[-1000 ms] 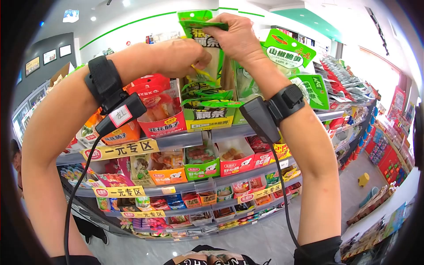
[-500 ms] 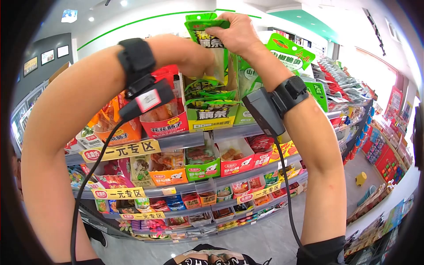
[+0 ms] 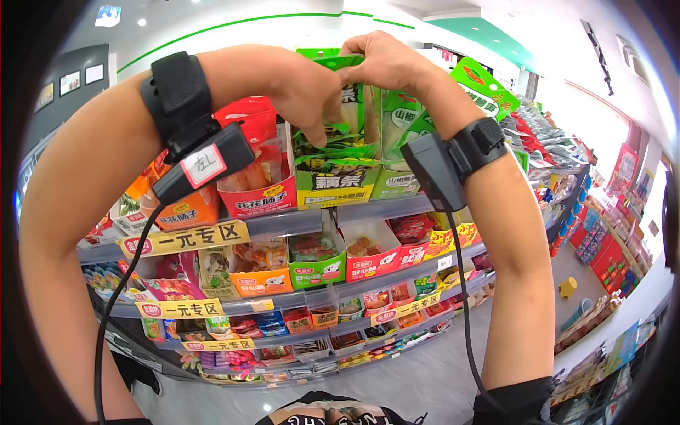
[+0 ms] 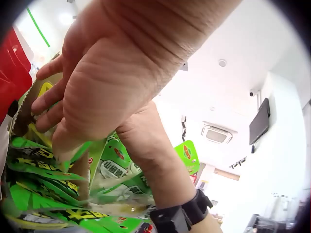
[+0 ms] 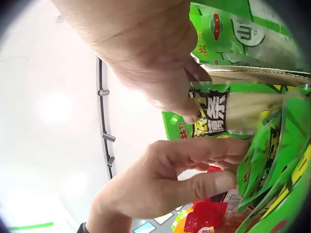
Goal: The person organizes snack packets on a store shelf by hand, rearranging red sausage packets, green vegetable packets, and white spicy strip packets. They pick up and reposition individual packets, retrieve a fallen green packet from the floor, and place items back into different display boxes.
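Packet (image 3: 348,106) upright, long axis vertical, lower end in box (image 3: 336,185). Right hand (image 3: 386,64) pinches its top edge; left hand (image 3: 304,88) presses straight fingers against it.

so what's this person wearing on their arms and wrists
Forearms are bare. Each wrist has a black strap carrying a dark grey camera unit, with a thin black cable trailing down. The left unit bears a red-edged white label with a handwritten character. Black sleeves cover the upper arms.
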`<state>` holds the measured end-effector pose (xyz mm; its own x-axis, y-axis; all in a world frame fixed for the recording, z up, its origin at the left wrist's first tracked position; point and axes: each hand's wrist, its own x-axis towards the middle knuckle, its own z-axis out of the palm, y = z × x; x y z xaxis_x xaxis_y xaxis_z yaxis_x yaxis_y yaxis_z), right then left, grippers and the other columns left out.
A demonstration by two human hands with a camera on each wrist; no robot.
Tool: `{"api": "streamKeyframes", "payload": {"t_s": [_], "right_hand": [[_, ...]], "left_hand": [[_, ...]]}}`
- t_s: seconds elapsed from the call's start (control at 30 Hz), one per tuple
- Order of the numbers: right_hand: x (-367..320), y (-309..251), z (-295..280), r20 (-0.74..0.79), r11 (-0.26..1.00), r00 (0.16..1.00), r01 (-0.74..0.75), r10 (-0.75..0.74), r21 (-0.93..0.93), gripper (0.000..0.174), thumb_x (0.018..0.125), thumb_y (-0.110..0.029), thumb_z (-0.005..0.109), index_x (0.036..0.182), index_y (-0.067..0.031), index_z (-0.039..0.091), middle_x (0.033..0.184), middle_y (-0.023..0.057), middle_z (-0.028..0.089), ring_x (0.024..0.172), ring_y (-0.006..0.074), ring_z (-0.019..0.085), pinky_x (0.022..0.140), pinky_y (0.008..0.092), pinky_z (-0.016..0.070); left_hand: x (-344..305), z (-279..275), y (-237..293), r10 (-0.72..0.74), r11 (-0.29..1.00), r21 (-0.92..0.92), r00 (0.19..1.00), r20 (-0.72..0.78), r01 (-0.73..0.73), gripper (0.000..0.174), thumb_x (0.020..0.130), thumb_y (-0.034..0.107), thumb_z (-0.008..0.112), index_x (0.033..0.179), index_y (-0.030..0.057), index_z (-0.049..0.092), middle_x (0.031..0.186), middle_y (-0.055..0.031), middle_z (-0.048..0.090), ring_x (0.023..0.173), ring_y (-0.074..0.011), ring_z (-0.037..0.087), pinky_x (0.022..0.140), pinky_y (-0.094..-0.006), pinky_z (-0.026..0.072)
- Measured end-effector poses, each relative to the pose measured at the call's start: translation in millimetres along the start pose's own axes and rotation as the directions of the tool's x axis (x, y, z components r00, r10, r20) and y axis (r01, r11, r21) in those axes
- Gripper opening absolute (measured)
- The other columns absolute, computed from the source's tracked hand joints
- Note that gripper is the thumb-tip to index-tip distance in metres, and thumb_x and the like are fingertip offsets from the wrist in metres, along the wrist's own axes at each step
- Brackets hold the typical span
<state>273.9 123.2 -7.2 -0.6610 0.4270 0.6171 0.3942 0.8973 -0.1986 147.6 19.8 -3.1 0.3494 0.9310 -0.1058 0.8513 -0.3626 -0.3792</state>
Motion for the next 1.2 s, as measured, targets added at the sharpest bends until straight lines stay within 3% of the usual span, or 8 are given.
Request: {"api": "streamKeyframes", "payload": {"t_s": [0.17,0.33,0.43,0.5,0.7,0.87,1.0,1.2], "right_hand": [[2,-13,-5,0.183,0.996,0.982,-0.025,0.041,-0.087,0.040,0.061,-0.030,0.070,0.092,-0.0042,0.063,0.076,0.0105,0.061,0.070,0.0195,0.058,0.066,0.0319,0.0472],[5,-9,11,0.038,0.929,0.999,0.046,-0.034,-0.366,0.054,0.062,-0.031,0.065,0.106,-0.0004,0.058,0.099,0.0207,0.061,0.095,0.0304,0.057,0.083,0.0364,0.0448],[15,-1,30,-0.140,0.931,0.988,-0.109,0.063,-0.349,0.063,0.056,-0.039,0.069,0.107,-0.0031,0.059,0.105,0.0202,0.059,0.099,0.0327,0.056,0.085,0.0352,0.0456],[17,-4,32,-0.182,0.951,0.974,-0.178,0.134,-0.252,0.070,0.055,-0.037,0.072,0.112,-0.0013,0.055,0.102,0.0195,0.060,0.098,0.0290,0.058,0.082,0.0335,0.0473],[4,-2,19,-0.019,0.988,0.988,-0.157,0.156,-0.009,0.081,0.056,-0.024,0.075,0.124,0.0022,0.040,0.097,0.0189,0.061,0.083,0.0235,0.063,0.073,0.0320,0.0499],[2,-6,8,0.296,0.968,0.934,-0.139,0.198,-0.208,0.047,0.064,-0.024,0.069,0.106,-0.0078,0.060,0.089,0.0128,0.064,0.071,0.0194,0.062,0.068,0.0330,0.0499],[-6,-11,9,0.113,0.972,0.986,-0.093,0.119,-0.215,0.036,0.070,-0.018,0.066,0.104,-0.0079,0.061,0.087,0.0108,0.064,0.072,0.0182,0.061,0.064,0.0311,0.0506],[-4,0,11,0.115,0.949,0.953,-0.292,0.279,0.115,0.031,0.072,-0.009,0.061,0.103,-0.0037,0.061,0.084,0.0108,0.064,0.065,0.0176,0.063,0.062,0.0309,0.0524]], "left_hand": [[6,6,-9,0.019,0.992,-0.124,1.000,-0.019,-0.021,0.044,0.073,0.024,0.063,0.111,0.0030,0.058,0.092,-0.0135,0.064,0.084,-0.0235,0.061,0.075,-0.0336,0.0469],[10,10,-5,0.132,0.991,0.001,0.983,-0.127,-0.133,0.042,0.064,0.009,0.056,0.106,0.0051,0.060,0.083,-0.0156,0.062,0.078,-0.0266,0.060,0.073,-0.0362,0.0468],[16,18,-7,0.238,0.970,0.008,0.941,-0.239,-0.244,0.047,0.061,0.005,0.054,0.107,0.0090,0.059,0.083,-0.0158,0.062,0.081,-0.0289,0.059,0.074,-0.0371,0.0466],[24,24,-11,0.083,0.996,0.001,0.988,-0.134,-0.084,0.051,0.060,0.007,0.055,0.111,0.0107,0.056,0.084,-0.0164,0.062,0.083,-0.0294,0.059,0.074,-0.0380,0.0463],[32,17,-8,0.022,0.989,0.147,0.999,0.028,-0.026,0.043,0.061,0.007,0.056,0.104,0.0062,0.057,0.083,-0.0167,0.062,0.084,-0.0301,0.060,0.074,-0.0386,0.0468],[44,32,-13,0.046,0.966,0.257,0.998,-0.041,-0.034,0.026,0.062,0.006,0.055,0.086,0.0007,0.063,0.079,-0.0193,0.062,0.079,-0.0319,0.061,0.067,-0.0388,0.0490],[31,20,-21,0.112,0.969,0.242,0.950,-0.291,-0.041,0.024,0.064,0.004,0.056,0.087,0.0002,0.062,0.079,-0.0192,0.062,0.079,-0.0313,0.061,0.067,-0.0380,0.0489],[8,-4,-19,0.025,0.989,0.143,0.927,-0.373,0.031,0.022,0.064,0.002,0.057,0.085,0.0019,0.063,0.078,-0.0177,0.062,0.077,-0.0319,0.060,0.066,-0.0381,0.0477]]}}
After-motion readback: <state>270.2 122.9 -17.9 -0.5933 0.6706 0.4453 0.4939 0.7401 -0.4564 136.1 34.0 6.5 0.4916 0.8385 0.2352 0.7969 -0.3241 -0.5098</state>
